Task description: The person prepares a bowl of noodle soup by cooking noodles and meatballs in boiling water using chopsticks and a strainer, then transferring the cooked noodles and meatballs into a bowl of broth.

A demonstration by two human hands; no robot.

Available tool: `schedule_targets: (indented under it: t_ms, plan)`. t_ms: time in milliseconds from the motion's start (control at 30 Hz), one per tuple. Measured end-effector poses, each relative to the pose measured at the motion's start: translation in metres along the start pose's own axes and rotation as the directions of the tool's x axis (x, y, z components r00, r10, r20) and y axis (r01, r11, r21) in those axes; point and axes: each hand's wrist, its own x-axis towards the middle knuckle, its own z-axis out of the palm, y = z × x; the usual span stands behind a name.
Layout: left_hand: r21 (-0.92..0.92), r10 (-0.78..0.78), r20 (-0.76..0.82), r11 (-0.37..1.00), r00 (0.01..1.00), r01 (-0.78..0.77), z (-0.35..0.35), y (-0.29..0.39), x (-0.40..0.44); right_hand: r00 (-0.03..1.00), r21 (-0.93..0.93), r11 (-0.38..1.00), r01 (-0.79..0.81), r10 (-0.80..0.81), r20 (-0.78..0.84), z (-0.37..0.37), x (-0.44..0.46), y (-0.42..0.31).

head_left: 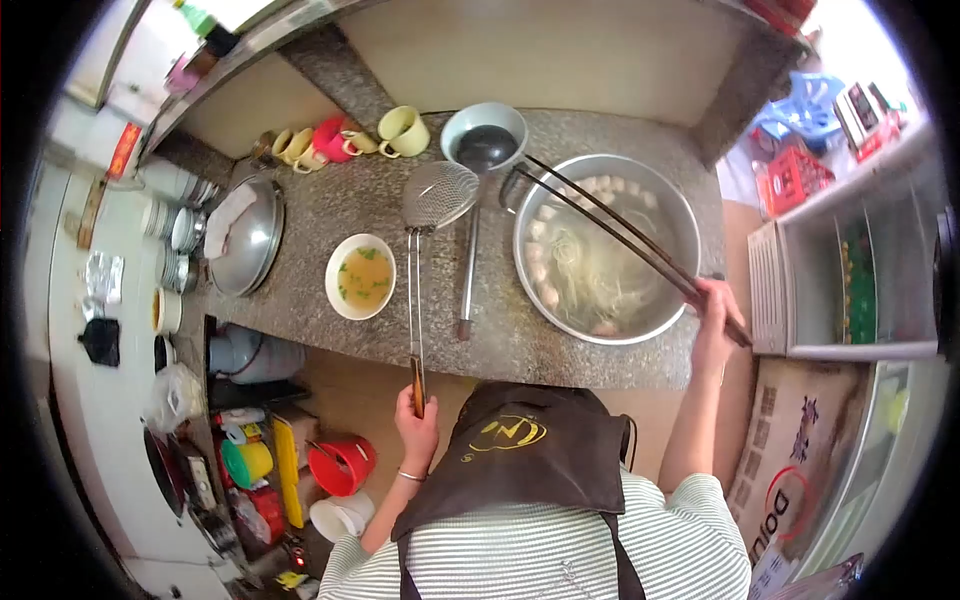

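Observation:
My left hand (417,428) is closed round the wooden handle of a wire mesh strainer (440,192), whose basket hangs over the counter between a soup bowl and a ladle. In my right hand (713,312) is a pair of long dark chopsticks (622,232), slanting across a wide metal pot (522,285). Their tips are beyond the pot's far left rim, near a pale blue basin. Pale noodles (572,262) lie in the pot's liquid, with several pale chunks (540,270) along the edge. The white bowl (333,295) contains yellowish broth (366,272) with green bits.
A long-handled ladle (469,260) rests with its head in the pale blue basin (460,122). Several yellow and red mugs (404,130) line the back wall. A domed metal lid (262,240) stands left. Below are a red bucket (350,470) and other containers. An open-topped cooler (860,345) is at right.

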Motion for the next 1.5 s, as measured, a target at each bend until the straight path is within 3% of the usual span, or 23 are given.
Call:
schedule_targets:
  t_ms: [33, 133, 267, 367, 433, 500, 567, 667, 767, 900, 967, 1100, 1167, 1233, 1300, 1367, 1467, 1500]
  plan:
    - [-0.014, -0.004, -0.029, 1.0, 1.0, 0.003, -0.003, 0.003, -0.004, 0.995, -0.11, 0.99, 0.089, -0.083, 0.054, 0.019, 0.005, -0.003]
    - [-0.068, -0.009, -0.104, 0.998, 0.994, 0.002, -0.013, 0.001, -0.009, 0.978, 0.032, 0.989, 0.143, -0.146, 0.148, 0.078, 0.012, -0.016]
    - [-0.167, -0.049, -0.158, 0.986, 0.986, 0.022, -0.02, -0.01, -0.028, 0.836, -0.166, 0.821, 0.546, -0.524, 0.162, 0.13, 0.023, -0.011]
    - [-0.229, -0.06, -0.146, 0.973, 0.987, 0.025, -0.024, -0.035, -0.043, 0.888, -0.256, 0.868, 0.425, -0.343, 0.307, 0.165, 0.031, 0.039]
    - [-0.284, -0.121, -0.187, 0.957, 0.975, 0.064, -0.023, -0.041, -0.042, 0.883, -0.237, 0.856, 0.46, -0.413, 0.223, 0.17, 0.032, 0.053]
    - [-0.277, -0.089, -0.244, 0.961, 0.966, 0.019, -0.022, -0.056, -0.046, 0.899, -0.256, 0.866, 0.429, -0.382, 0.213, 0.169, 0.032, 0.057]
    - [-0.272, -0.162, -0.182, 0.956, 0.97, 0.109, -0.03, -0.048, -0.051, 0.93, -0.183, 0.916, 0.358, -0.331, 0.163, 0.167, 0.027, 0.061]
    - [-0.36, -0.177, -0.193, 0.928, 0.965, 0.099, -0.029, -0.056, -0.047, 0.935, -0.163, 0.924, 0.345, -0.323, 0.147, 0.163, 0.024, 0.052]
    - [-0.332, -0.149, -0.222, 0.941, 0.964, 0.069, -0.035, -0.051, -0.04, 0.958, -0.042, 0.96, 0.277, -0.272, 0.094, 0.164, 0.016, 0.041]
    - [-0.247, -0.224, -0.239, 0.955, 0.945, 0.164, -0.055, -0.021, -0.03, 0.953, 0.046, 0.968, 0.247, -0.252, 0.168, 0.178, 0.005, 0.047]
    - [-0.296, -0.178, -0.264, 0.95, 0.948, 0.096, -0.067, -0.04, -0.026, 0.92, 0.143, 0.961, 0.238, -0.271, 0.283, 0.206, -0.008, 0.043]
    - [-0.325, -0.174, -0.433, 0.945, 0.885, 0.026, -0.102, -0.044, -0.012, 0.795, 0.081, 0.928, 0.364, -0.355, 0.492, 0.313, -0.05, 0.009]
    - [-0.396, -0.208, -0.462, 0.918, 0.862, 0.009, -0.122, -0.069, -0.005, 0.724, 0.203, 0.905, 0.373, -0.421, 0.547, 0.39, -0.073, -0.009]
    - [-0.382, -0.317, -0.471, 0.914, 0.823, 0.134, -0.151, -0.086, 0.002, 0.658, 0.305, 0.853, 0.424, -0.522, 0.543, 0.48, -0.094, -0.021]
    - [-0.347, -0.336, -0.491, 0.922, 0.804, 0.173, -0.182, -0.108, 0.008, 0.621, 0.323, 0.865, 0.383, -0.5, 0.603, 0.572, -0.114, -0.039]
    - [-0.449, -0.4, -0.523, 0.88, 0.753, 0.155, -0.216, -0.099, 0.018, 0.554, 0.4, 0.789, 0.467, -0.614, 0.563, 0.665, -0.132, -0.055]
    - [-0.507, -0.428, -0.577, 0.855, 0.696, 0.105, -0.249, -0.143, 0.037, 0.452, 0.306, 0.783, 0.542, -0.578, 0.679, 0.788, -0.15, -0.013]
    - [-0.459, -0.447, -0.599, 0.871, 0.664, 0.173, -0.261, -0.158, 0.038, 0.391, 0.316, 0.769, 0.556, -0.577, 0.716, 0.802, -0.159, -0.005]
